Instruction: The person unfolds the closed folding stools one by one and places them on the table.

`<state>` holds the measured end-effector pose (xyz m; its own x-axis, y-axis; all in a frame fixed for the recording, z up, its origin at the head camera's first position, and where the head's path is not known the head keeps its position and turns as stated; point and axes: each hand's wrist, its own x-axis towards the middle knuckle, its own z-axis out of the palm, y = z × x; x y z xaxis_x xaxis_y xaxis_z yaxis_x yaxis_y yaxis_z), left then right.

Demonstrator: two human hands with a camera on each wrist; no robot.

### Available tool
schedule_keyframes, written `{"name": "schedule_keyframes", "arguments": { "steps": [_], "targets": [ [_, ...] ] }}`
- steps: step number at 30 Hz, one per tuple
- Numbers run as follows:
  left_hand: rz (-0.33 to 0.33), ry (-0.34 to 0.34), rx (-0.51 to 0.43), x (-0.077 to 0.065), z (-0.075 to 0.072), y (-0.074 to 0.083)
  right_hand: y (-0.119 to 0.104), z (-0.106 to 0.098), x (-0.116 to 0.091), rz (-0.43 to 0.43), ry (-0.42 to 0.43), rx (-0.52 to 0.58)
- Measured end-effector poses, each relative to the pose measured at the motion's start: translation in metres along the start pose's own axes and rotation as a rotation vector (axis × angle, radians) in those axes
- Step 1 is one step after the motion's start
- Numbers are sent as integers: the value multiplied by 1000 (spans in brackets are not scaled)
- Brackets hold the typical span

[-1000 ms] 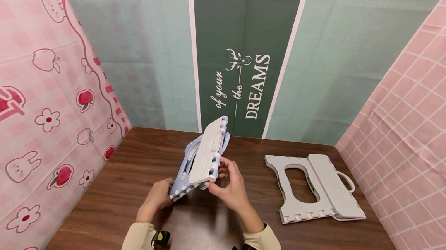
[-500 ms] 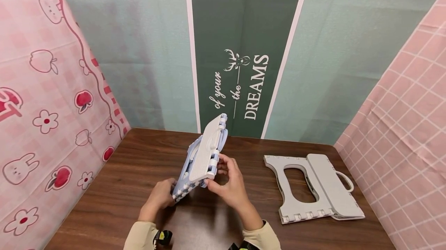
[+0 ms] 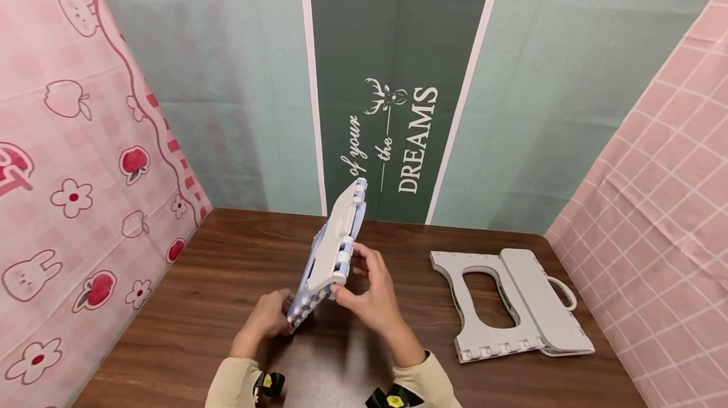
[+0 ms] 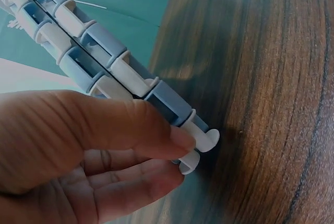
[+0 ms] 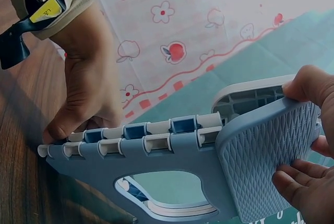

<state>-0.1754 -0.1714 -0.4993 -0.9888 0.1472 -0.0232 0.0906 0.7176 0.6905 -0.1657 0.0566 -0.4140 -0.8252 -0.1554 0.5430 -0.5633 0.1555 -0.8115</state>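
Compared with a second ago, the blue-and-white folding stool (image 3: 332, 247) looks narrower and more steeply tilted. It sits over the bench (image 3: 227, 256) between both hands: the left grip (image 3: 265, 316) pinches its lower hinged corner, while the right grip (image 3: 372, 294) holds its textured blue panel (image 5: 258, 156) between thumb and fingers.

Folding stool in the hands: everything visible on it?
The folding stool looks plastic: a white seat panel, a blue seat panel with diamond-like texture, a blue leg with a rounded opening, and alternating blue and white hinge knuckles. It is nearly folded, seat panels slightly apart, tilted over the wooden-looking table. The left hand pinches its hinged leg end; the right hand grips the blue seat panel. Table contact is unclear.
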Motion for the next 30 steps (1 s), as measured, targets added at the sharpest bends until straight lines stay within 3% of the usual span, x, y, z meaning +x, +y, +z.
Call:
{"name": "schedule_keyframes", "arguments": {
  "steps": [3,9,14,17,25,30],
  "targets": [
    [-13,-4,-6,1,0,1,4,1,2,-19,1,-8],
    [5,-6,-35,2,2,3,-20,1,8,-52,-3,13],
    [24,-10,-50,2,5,4,1,5,9,-70,-2,-2],
    [40,-20,-63,2,5,4,-1,7,11,-64,0,-24],
    [46,-24,-111,-1,7,4,-39,7,20,-97,-3,-65],
    [63,-28,-141,-1,8,3,-44,9,25,-102,-34,-66]
  ]
}}
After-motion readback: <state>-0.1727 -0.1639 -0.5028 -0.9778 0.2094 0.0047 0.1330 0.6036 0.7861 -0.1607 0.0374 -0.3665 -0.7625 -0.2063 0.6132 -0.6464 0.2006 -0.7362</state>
